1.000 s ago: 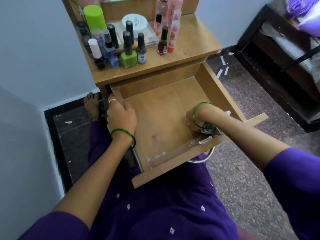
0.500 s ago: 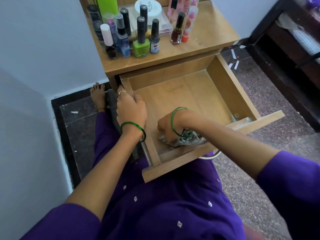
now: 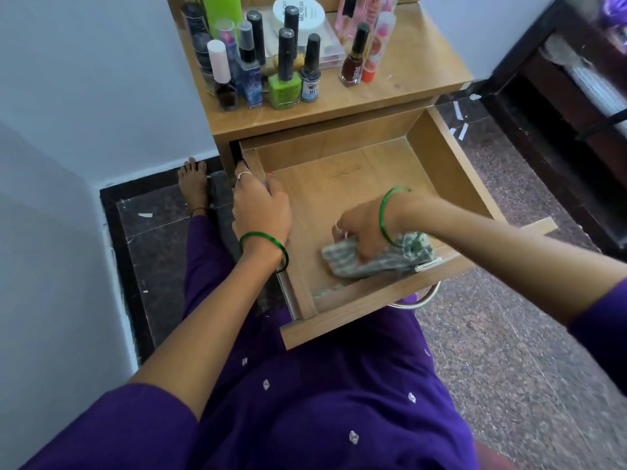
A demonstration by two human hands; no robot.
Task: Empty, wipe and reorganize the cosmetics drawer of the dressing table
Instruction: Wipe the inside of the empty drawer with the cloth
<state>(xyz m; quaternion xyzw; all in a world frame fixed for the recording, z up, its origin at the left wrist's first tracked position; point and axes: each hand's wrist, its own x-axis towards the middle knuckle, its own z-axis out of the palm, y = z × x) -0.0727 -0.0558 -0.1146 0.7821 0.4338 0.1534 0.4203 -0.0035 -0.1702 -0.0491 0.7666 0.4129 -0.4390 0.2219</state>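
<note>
The wooden drawer (image 3: 454, 157) of the dressing table is pulled out over my lap, with only a cloth inside. My left hand (image 3: 261, 208) grips the drawer's left wall near the back. My right hand (image 3: 363, 228) holds a green-and-white patterned cloth (image 3: 373, 262) down on the drawer floor near the front. Nail polish bottles (image 3: 285, 72), a white jar (image 3: 300, 11) and pink bottles (image 3: 380, 39) stand on the table top (image 3: 417, 66) above the drawer.
A wall and a dark floor border lie to the left, with my bare foot (image 3: 193, 184) beside the table. Dark wooden furniture (image 3: 559, 106) stands at the right. A metal ring handle (image 3: 424, 300) hangs under the drawer front. Speckled floor spreads to the right.
My right hand has slid the cloth from the drawer's front right corner leftward along the front. My left hand has stayed on the left wall.
</note>
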